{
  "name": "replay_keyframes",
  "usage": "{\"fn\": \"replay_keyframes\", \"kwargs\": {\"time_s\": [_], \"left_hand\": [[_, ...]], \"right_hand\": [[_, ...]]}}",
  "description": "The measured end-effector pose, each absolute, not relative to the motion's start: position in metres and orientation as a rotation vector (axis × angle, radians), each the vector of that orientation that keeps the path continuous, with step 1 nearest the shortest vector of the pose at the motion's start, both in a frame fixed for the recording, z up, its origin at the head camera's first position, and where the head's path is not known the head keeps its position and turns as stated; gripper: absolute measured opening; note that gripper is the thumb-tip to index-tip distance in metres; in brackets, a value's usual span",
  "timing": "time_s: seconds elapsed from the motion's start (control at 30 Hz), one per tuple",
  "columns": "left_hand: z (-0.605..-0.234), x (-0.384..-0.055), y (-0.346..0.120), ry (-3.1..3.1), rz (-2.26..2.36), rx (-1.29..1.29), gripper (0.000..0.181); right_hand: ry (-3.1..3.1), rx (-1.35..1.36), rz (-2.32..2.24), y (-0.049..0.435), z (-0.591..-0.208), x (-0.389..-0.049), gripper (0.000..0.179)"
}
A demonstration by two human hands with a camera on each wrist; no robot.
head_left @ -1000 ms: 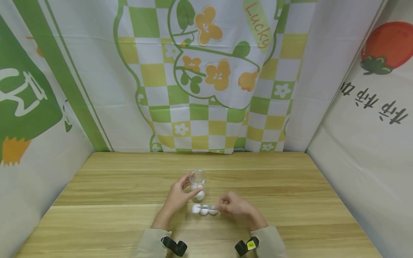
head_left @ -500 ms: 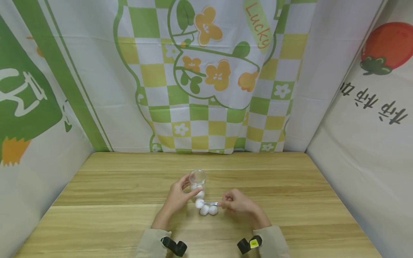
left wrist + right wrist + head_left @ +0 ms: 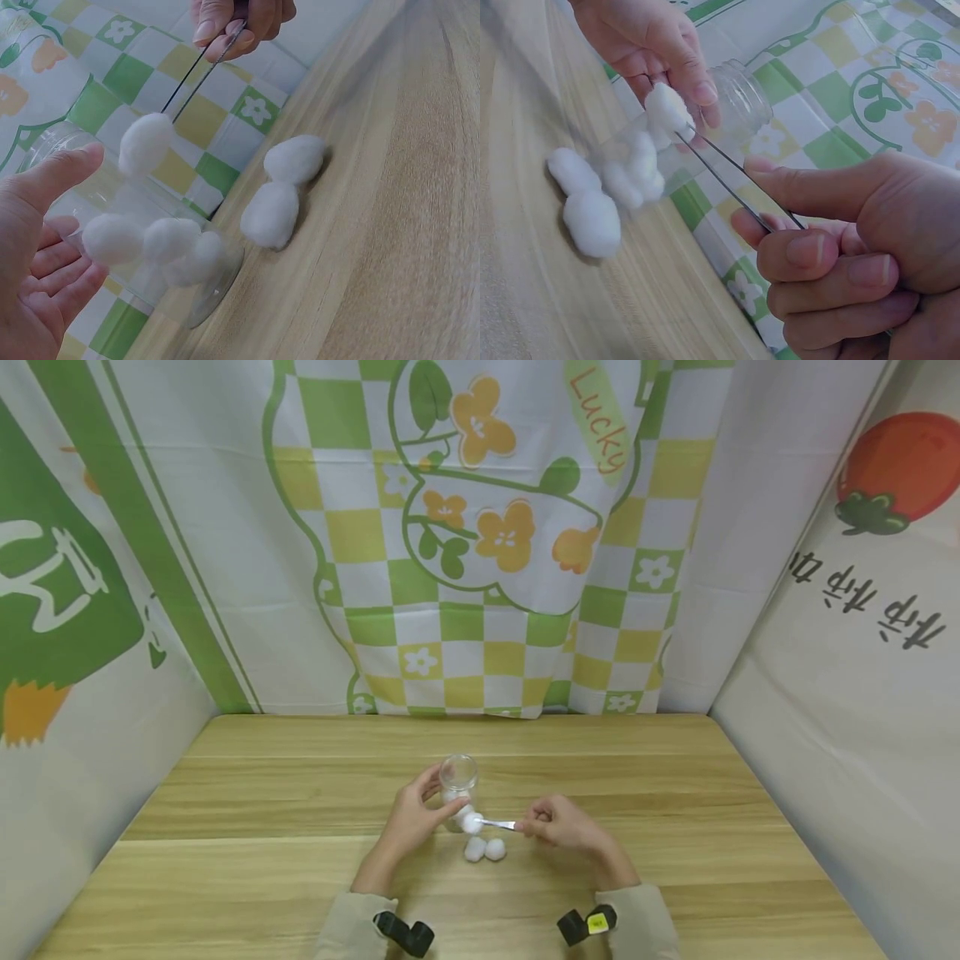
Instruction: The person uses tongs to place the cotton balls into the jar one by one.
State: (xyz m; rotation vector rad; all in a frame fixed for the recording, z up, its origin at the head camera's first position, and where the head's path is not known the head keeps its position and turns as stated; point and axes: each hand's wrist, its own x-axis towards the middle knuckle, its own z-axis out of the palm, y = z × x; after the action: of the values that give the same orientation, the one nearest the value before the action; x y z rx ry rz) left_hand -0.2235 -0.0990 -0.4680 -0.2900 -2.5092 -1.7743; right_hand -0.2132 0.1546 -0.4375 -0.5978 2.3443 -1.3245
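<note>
Round the desk [image 3: 262, 802], printed cloth [image 3: 480, 585]

Green-and-yellow checks [image 3: 462, 620] hang behind, a red fruit [image 3: 900, 464] at right. The left hand [image 3: 416, 814] curls its fingers [image 3: 79, 292] round the upright jar [image 3: 459, 777]; the right hand [image 3: 562, 823] pinches tweezers [image 3: 498, 824] holding one cotton ball [image 3: 472, 823] beside it. Two loose balls [image 3: 495, 850] lie touching on the desk. More balls [image 3: 169, 240] inside look blurred, their number unclear; both sleeves [image 3: 352, 927] are cut off below.
</note>
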Motion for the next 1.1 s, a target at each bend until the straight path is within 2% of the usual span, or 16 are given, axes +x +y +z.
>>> {"fn": "replay_keyframes", "kwargs": {"time_s": [1.1], "left_hand": [[-0.472, -0.225, -0.097, -2.474, -1.78, -0.337, 0.066]], "right_hand": [[2.335, -0.573, -1.475, 0.169, -0.415, -0.208, 0.036]]}}
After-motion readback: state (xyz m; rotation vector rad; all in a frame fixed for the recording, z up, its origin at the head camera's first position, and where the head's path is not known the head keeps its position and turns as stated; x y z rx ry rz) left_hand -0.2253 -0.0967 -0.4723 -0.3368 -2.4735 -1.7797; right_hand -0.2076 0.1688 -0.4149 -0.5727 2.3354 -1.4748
